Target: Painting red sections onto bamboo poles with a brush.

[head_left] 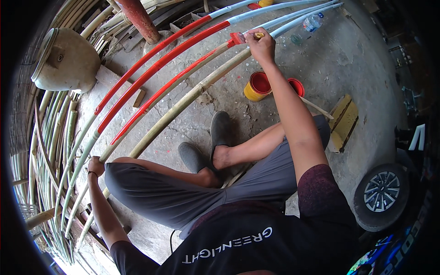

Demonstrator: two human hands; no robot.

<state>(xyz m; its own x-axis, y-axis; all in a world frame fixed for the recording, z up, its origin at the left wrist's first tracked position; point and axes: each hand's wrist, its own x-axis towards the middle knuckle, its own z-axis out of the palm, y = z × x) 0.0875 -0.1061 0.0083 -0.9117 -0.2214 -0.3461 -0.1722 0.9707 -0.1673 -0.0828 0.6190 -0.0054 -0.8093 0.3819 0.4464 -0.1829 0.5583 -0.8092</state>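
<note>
My right hand [261,44] is closed round the handle of a paintbrush [238,39], whose bristles are loaded with red paint. The bristles touch a bamboo pole [183,81], red in a streak along one side, bare wood beside it, light blue at its far end. My left hand [96,165] grips that pole low down at the left. Two more poles lie beyond it, a red-and-blue pole [160,65] and another red pole [151,55]. Nearer to me is a mostly unpainted pole [183,101]. A yellow paint can [256,88] with red inside stands under my right forearm.
Another red-filled can [296,86] is partly behind my forearm. A plastic bottle [309,25] lies near the blue ends. A yellowish wooden block [341,120] is at right, a wheel [382,192] lower right. A large pot [68,59] and stacked bamboo [50,137] fill the left.
</note>
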